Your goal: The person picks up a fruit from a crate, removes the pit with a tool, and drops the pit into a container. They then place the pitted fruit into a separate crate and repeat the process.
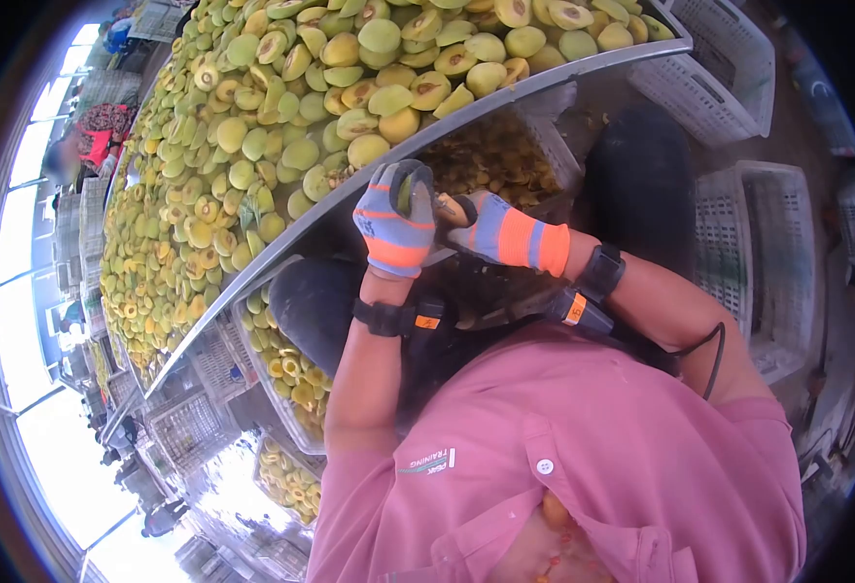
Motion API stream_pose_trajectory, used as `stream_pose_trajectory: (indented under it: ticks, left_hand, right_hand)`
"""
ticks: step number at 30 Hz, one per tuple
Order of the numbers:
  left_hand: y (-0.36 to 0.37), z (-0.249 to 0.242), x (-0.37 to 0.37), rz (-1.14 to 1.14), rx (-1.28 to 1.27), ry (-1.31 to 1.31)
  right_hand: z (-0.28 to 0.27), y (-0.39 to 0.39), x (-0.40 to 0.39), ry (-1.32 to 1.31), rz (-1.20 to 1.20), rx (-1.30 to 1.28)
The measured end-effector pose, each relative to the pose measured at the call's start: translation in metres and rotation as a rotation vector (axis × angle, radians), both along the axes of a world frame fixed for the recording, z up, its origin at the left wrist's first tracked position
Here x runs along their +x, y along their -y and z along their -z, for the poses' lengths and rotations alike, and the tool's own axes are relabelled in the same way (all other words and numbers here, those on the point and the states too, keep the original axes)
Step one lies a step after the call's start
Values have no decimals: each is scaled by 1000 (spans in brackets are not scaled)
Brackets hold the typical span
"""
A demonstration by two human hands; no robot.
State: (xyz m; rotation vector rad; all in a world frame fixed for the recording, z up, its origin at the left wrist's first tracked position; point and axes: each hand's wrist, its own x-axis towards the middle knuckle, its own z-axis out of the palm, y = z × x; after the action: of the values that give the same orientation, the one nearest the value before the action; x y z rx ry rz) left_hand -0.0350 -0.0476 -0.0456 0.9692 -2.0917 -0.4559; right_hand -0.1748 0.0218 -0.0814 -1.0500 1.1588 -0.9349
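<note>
My left hand [395, 222], in a grey glove with orange bands, is closed around a green plum-like fruit [405, 196], mostly hidden by the fingers. Close beside it, my right hand [513, 233], gloved alike, grips a small wooden-handled tool [457, 210]. The tool points toward the fruit; its tip is too small to make out. Both hands are just below the metal rim [534, 80] of a big table heaped with halved green-yellow fruit [301, 107], some with brown pits showing.
Under the rim, a crate holds brown pits or scraps [495, 160]. White plastic crates [753, 262] stand on the right, and a crate of fruit halves [296, 379] is at my left knee. Farther left, a person in red [102, 136] is near the table.
</note>
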Motion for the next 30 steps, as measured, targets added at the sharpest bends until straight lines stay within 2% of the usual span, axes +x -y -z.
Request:
stream_pose_trajectory:
  ticks: [3, 6, 9, 12, 14, 17, 18, 20, 21, 23, 24, 26, 29, 30]
  left_hand:
    - [0, -6, -1, 37, -17, 11]
    - [-6, -11, -7, 13, -52, 47]
    - [-10, -13, -12, -23, -97, 82]
    - [-6, -6, -11, 9, -89, 58]
    - [-4, 0, -10, 15, -46, 14]
    - [0, 14, -2, 20, 404, -88]
    - [7, 17, 2, 102, 605, -145]
    - [20, 16, 8, 271, 1007, -259]
    - [19, 17, 7, 288, 936, -243]
    - [17, 15, 4, 323, 795, -208]
    - [18, 15, 1, 157, 1277, -589]
    - [10, 11, -5, 170, 813, -340]
    - [1, 11, -8, 140, 416, -159]
    - [-2, 14, -9, 101, 438, -183]
  right_hand:
    - [10, 3, -4, -112, -84, -36]
    - [-18, 2, -11, -62, -118, 49]
    - [-42, -1, -11, -77, -136, -32]
    - [-25, -2, -12, -70, -142, -102]
    - [-27, -3, -13, -84, -115, 28]
    - [-16, 2, -12, -114, -150, 106]
    - [-10, 2, -12, -126, -171, 115]
    - [-33, 1, -17, -222, -191, 129]
    - [-41, -1, -19, -267, -200, 137]
    - [-32, 1, -20, -174, -211, 252]
    - [-26, 4, -23, -133, -214, 304]
    - [-14, 7, -27, -65, -258, 260]
    - [-6, 5, -24, -33, -214, 170]
    - [-3, 2, -21, -34, -182, 140]
